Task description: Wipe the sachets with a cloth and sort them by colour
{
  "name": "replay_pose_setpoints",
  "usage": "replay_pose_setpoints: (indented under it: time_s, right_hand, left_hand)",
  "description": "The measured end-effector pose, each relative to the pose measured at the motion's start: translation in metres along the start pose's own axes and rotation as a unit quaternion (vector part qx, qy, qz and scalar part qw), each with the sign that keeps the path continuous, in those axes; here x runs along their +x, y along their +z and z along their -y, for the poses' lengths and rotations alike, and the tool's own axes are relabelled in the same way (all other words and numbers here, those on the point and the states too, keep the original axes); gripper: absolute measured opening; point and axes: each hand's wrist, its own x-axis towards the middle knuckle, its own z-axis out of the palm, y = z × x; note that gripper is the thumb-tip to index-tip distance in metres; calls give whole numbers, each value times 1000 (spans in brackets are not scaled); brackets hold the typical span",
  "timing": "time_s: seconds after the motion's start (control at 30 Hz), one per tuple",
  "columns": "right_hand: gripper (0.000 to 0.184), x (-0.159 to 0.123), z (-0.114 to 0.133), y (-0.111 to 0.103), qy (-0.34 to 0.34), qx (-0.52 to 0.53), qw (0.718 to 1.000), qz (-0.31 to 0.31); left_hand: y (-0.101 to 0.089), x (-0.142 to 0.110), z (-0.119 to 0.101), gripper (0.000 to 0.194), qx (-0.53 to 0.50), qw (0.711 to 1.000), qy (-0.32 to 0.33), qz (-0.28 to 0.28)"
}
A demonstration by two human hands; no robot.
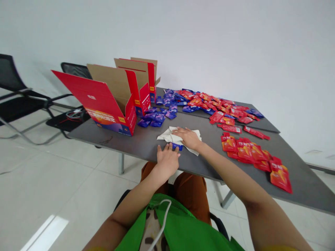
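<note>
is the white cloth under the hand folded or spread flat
Neither neatly folded nor spread flat: the white cloth lies bunched in loose creases under the right hand, with a blue sachet showing at its near edge.

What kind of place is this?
Probably a plain indoor workroom for packing things: a grey table covered with red and blue sachets, open red cardboard boxes on it, and black mesh chairs nearby.
</note>
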Motion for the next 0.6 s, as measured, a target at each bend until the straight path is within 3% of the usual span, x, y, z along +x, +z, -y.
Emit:
replay_pose_setpoints:
  time_s: [0.1,0.27,0.33,0.43,0.6]
  right_hand:
    - [54,18,-12,-9,80,-41,995,32]
    - [52,22,-30,-26,166,-119,978,43]
    - [50,15,-28,-32,154,-131,979,19]
    - [47,-2,-11,-35,96,-113,989,-5]
    - [47,-27,25,-18,-35,-48,998,0]
  left_hand:
    - [9,3,-3,44,-13,1000,-14,-6]
    - [39,-6,-11,49,-46,991,-73,-101]
    - [43,-9,-13,50,-52,988,-75,-122]
    - [37,-8,-13,50,-58,989,-71,-112]
    - [15,-7,-2,50,-60,995,-34,-67]
